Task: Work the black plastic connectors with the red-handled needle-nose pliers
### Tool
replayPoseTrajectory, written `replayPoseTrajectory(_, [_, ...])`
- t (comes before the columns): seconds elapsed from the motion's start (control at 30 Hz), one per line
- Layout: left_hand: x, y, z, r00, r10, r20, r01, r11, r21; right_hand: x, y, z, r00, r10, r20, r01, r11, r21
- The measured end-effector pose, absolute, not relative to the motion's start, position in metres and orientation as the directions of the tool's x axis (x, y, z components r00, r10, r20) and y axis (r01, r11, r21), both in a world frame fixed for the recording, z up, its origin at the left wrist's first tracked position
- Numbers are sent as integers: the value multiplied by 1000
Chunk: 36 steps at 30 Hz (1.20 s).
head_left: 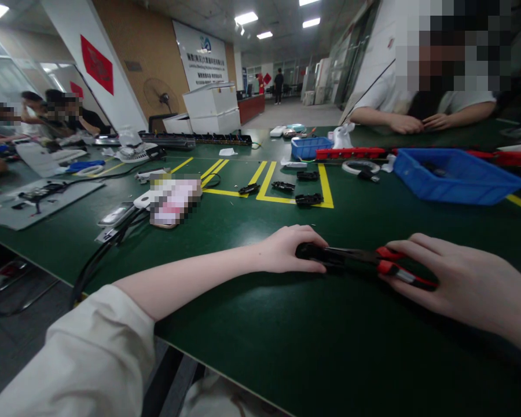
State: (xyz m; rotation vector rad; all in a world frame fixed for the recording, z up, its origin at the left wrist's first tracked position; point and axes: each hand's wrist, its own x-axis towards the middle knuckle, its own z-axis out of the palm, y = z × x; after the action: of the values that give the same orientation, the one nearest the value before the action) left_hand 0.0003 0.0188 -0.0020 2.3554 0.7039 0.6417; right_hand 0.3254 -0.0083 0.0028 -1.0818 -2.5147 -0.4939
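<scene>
My left hand (289, 249) is closed around a small black part (310, 252) low over the green table. Red-and-black-handled pliers (388, 269) are in my right hand (455, 278), fingers wrapped about the grips. The plier jaws point left and reach the black part; whether they clamp it cannot be made out. Beyond my hands, several similar black parts (309, 199) lie in and beside an area marked with yellow tape (327, 185).
On the left lie a phone (176, 202) and black cables (113, 237). A large blue bin (455, 188) stands on the right, with a smaller blue basket (310, 147) farther back. Across the table sits a person (434, 110), forearms on the tabletop.
</scene>
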Motion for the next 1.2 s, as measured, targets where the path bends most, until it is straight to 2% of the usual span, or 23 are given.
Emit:
replayPoseTrajectory(0.2, [1, 17, -3, 728, 625, 280, 327, -676, 660, 325, -12, 5, -644, 617, 452, 733, 667, 135])
replayPoseTrajectory(0.43, [0, 15, -3, 727, 615, 306, 297, -682, 669, 322, -10, 10, -690, 525, 499, 701, 656, 279])
replayPoseTrajectory(0.67, [1, 16, -4, 728, 617, 299, 314, -688, 654, 323, -16, 16, -725, 441, 529, 658, 669, 345])
replayPoseTrajectory(0.83, [1, 15, -2, 728, 623, 285, 328, -682, 653, 318, -21, 18, -692, 498, 524, 697, 649, 305])
replayPoseTrajectory(1.03, [0, 16, -4, 733, 607, 307, 306, -697, 649, 317, -20, 17, -697, 494, 520, 693, 651, 311])
replayPoseTrajectory(1.2, [0, 15, -3, 733, 605, 310, 307, -701, 643, 319, -19, 16, -694, 523, 495, 692, 674, 258])
